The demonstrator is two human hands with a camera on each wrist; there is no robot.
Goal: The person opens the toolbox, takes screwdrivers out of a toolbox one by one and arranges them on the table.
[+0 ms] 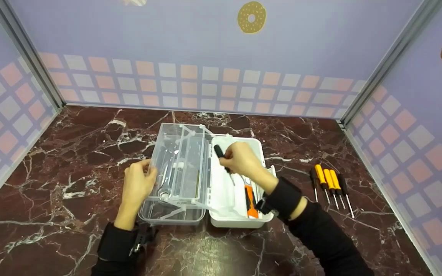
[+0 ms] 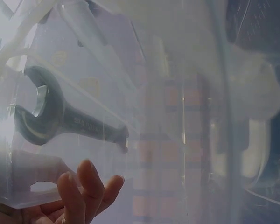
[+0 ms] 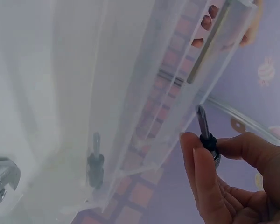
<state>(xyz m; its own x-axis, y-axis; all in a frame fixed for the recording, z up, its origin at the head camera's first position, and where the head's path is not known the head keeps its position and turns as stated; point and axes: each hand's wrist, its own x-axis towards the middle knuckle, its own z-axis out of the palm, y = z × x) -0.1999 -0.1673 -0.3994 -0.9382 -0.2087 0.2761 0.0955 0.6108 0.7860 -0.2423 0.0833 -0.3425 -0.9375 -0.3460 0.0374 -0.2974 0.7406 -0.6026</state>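
Note:
Over the white toolbox base [image 1: 221, 191] my right hand [image 1: 242, 157] pinches a screwdriver [image 1: 218, 151] by its black handle, shaft pointing down. In the right wrist view the metal shaft of the screwdriver [image 3: 203, 122] sticks out past the fingertips. My left hand [image 1: 136, 182] grips the left edge of the raised clear tray [image 1: 173, 142], fingers partly hidden behind the plastic. An open-ended wrench [image 2: 84, 123] lies in that tray. Inside the base are an orange-handled tool [image 1: 251, 201] and an adjustable wrench [image 3: 2, 179].
To the right on the dark marble table [image 1: 294, 237] lie several screwdrivers, including a yellow-handled screwdriver [image 1: 320, 174] and a black-handled screwdriver [image 1: 342, 184]. The clear lid [image 1: 155, 214] is folded out left beneath the tray. A patterned wall [image 1: 205, 46] stands behind.

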